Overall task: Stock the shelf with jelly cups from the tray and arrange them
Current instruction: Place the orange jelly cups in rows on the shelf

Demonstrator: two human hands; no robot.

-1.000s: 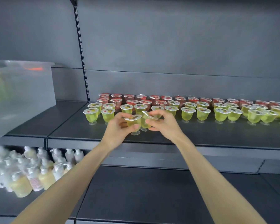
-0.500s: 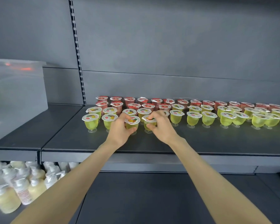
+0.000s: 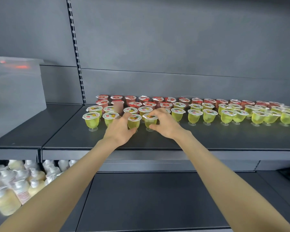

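From the head camera, both of your forearms reach up and forward onto the upper shelf (image 3: 208, 138). Your left hand (image 3: 120, 129) is wrapped around a green jelly cup (image 3: 134, 122) in the front row: the thumb curls across the lower front of the cup and a finger rests at the edge of its lid. The foot of that cup is hidden behind your thumb, so you cannot tell whether it stands on the shelf. Your right hand (image 3: 166, 124) grips the neighbouring green cup (image 3: 150, 121) just beside it, thumb under the bowl and fingers arched over the lid and behind it; the clear foot of this one shows low against the shelf surface. The two held cups stand upright and almost touch, and your hands sit close together without meeting.

Around them, the other green cups (image 3: 208, 116) run in two rows across the shelf towards the right. Behind them the red cups (image 3: 157, 99) line the back panel, doubled into two rows at the left end.

The translucent tray (image 3: 15, 94) sits on the shelf section to the left, well apart from your hands, its contents blurred. Below it, pump bottles (image 3: 15, 185) crowd the lower-left bay, next to the dark lower shelf (image 3: 157, 198).
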